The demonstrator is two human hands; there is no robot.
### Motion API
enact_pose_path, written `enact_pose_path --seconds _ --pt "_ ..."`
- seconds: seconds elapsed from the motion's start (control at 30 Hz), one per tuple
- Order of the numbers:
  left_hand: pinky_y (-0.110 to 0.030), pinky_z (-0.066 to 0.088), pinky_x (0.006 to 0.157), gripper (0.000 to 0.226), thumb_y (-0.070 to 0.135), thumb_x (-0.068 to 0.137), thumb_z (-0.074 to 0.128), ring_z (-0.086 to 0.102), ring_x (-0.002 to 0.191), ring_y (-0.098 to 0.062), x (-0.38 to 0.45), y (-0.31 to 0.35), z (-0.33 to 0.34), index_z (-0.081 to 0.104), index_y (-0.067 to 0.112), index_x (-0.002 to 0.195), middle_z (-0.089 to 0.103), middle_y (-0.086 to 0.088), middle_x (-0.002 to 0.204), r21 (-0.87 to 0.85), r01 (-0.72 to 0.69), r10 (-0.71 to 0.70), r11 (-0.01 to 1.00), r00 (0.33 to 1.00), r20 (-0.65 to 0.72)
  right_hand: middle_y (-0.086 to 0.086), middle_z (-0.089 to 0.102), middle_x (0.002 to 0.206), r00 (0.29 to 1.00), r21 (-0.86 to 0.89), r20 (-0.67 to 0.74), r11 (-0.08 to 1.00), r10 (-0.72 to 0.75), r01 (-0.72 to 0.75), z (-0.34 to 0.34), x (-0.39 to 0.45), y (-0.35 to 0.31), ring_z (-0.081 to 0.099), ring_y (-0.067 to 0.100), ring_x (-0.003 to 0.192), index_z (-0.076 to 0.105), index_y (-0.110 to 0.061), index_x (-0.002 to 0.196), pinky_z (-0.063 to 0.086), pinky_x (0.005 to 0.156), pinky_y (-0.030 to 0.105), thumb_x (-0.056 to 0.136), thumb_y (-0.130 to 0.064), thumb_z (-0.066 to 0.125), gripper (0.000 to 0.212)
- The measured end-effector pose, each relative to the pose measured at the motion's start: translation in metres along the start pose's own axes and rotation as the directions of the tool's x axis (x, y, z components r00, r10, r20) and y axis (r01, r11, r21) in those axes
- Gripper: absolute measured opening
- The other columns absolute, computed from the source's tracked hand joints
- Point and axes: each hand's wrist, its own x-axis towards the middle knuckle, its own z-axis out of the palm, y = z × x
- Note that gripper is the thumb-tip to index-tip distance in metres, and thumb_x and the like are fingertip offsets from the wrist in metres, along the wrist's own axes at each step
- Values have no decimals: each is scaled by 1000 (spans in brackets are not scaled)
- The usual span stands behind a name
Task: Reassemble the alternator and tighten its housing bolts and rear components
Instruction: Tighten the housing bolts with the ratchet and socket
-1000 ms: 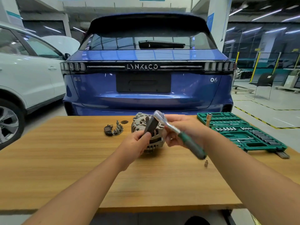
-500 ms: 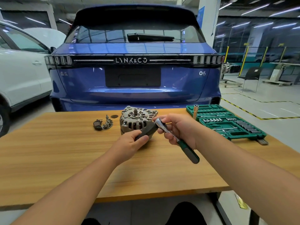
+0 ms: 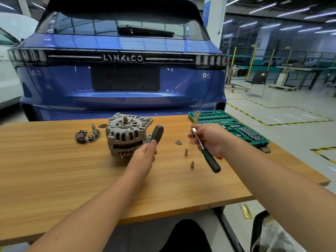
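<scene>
**Two hands, two tools, one alternator on the wooden surface**

Two bare hands worked above the light-brown wood-grain surface (image 3: 54, 175). Farthest left lay a small dark cluster of rear alternator parts (image 3: 87, 135), black plastic and grey metal together, with a flat round brownish disc (image 3: 102, 126) just behind them. Beside those stood the grey cast-aluminium alternator (image 3: 125, 135), its slotted housing facing up and its short shaft stub pointing upward at the middle.

The left hand (image 3: 143, 157) was in front of the alternator's right side, its fingers and thumb curled round a black oval-ended tool handle (image 3: 157, 133) that rose tilted toward the alternator; the tool's lower end was hidden by the hand.

Right of it, a little heap of small metal screws (image 3: 179, 142) lay on the surface, and nearer the viewer stood two short silver sockets (image 3: 186, 152), apart from one another.

The right hand (image 3: 211, 140) gripped a chrome ratchet wrench with a dark green handle (image 3: 205, 151), fingers wrapped about its shank near the head, the handle slanting down toward the viewer and clear of the surface.

Behind that hand sat an open green plastic socket-set case (image 3: 236, 124), with one tall silver socket (image 3: 196, 116) upright at its near left corner. Beyond the surface stood a blue car (image 3: 125, 88).
</scene>
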Motion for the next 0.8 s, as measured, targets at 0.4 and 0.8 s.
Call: enact_pose_path --seconds 0.4,0.8 --pt "-37 34 61 65 82 78 40 41 60 -13 9 -19 50 62 21 86 44 15 57 -87 -41 32 995 994 -108 7 61 105 982 -996 15 88 -191 33 -23 61 72 58 23 90 54 -20 117 59 82 43 96 -3 44 29" --pt "-41 37 63 46 78 75 52 43 58 -12 9 -22 57 63 33 75 49 11 59 -84 -61 59 995 998 -18 8 62 107 967 -999 22 27 -253 30 -27 76 77 59 25 92 60 -15 108 56 81 42 101 -13 45 17"
